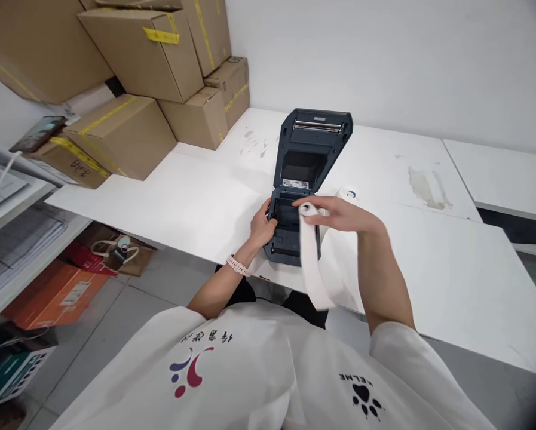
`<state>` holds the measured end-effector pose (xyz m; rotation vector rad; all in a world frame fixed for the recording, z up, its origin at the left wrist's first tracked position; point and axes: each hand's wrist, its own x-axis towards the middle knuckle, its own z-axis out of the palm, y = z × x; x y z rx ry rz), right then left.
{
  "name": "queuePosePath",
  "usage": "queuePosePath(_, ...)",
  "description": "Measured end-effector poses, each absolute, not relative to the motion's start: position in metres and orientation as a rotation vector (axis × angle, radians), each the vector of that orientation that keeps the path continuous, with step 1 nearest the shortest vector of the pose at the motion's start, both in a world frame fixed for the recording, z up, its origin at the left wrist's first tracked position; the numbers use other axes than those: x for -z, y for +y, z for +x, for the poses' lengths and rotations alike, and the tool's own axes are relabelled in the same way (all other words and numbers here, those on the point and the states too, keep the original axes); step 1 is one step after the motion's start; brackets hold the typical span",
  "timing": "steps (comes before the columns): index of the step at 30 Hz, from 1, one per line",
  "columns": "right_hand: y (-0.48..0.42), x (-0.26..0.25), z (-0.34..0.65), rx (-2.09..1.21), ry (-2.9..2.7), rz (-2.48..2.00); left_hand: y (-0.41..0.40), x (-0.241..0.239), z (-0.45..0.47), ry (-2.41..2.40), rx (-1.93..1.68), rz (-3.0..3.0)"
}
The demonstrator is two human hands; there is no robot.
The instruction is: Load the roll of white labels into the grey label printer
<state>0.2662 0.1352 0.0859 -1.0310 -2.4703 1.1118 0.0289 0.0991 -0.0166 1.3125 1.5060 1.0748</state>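
A dark label printer point(290, 239) stands on the white table with its lid point(315, 149) raised, so its inner bay shows. My left hand point(263, 226) grips the printer's left side, thumb over the rim. My right hand point(339, 214) pinches a small roll of white label paper point(307, 209) over the right part of the bay. From that roll a long strip point(312, 269) hangs down past the table's front edge. Behind my right hand sits another white roll point(347, 194), partly hidden.
Cardboard boxes point(124, 134) with yellow tape are stacked at the table's left and back. A phone point(39, 132) lies on a box at far left. The white table point(429, 269) stretches right, with a peeled patch point(429, 186). Shelving and an orange box point(61, 292) are lower left.
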Motion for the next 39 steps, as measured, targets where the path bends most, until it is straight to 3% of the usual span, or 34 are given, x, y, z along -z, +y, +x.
queuePosePath(4,0.154,-0.079,0.196,-0.475,-2.901,-1.371,0.101,0.02,0.029,1.494,-1.073,1.303)
queuePosePath(10,0.139,-0.054,0.183,-0.254,-2.875,-1.471,0.102,0.021,0.029,1.485,-1.088,1.288)
queuePosePath(16,0.069,-0.041,0.217,-0.432,-2.518,-1.067,0.097,0.017,0.032,1.386,-1.147,1.274)
queuePosePath(22,0.005,-0.007,0.222,-0.267,-2.332,-1.147,0.098,0.02,0.032,1.284,-1.115,1.269)
queuePosePath(39,0.0,0.004,0.212,-0.236,-2.296,-1.151,0.094,0.008,0.032,1.313,-1.109,1.247)
